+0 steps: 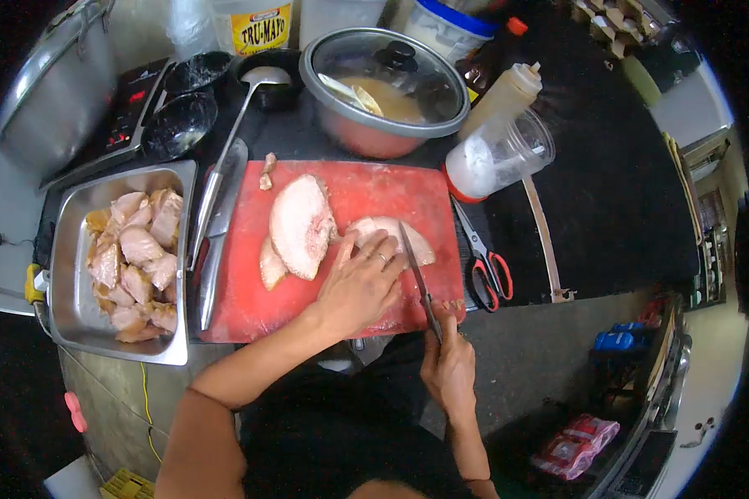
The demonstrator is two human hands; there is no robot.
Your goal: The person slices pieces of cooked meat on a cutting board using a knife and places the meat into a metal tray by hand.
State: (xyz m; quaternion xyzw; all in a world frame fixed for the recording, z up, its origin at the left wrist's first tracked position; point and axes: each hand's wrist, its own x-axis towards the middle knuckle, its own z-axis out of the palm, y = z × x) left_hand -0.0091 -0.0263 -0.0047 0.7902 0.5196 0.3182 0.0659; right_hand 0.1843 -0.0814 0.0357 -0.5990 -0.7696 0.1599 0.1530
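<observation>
Knife (416, 270) clamped in our right grip (451, 359); our left grip (361, 279), spread, presses meat (422, 246), likely steadying it.

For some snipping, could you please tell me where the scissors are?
In the head view, the scissors lie just right of the red cutting board, below the clear container.

Head view looks forward and down (cutting board (408, 187) mid-frame).
</observation>
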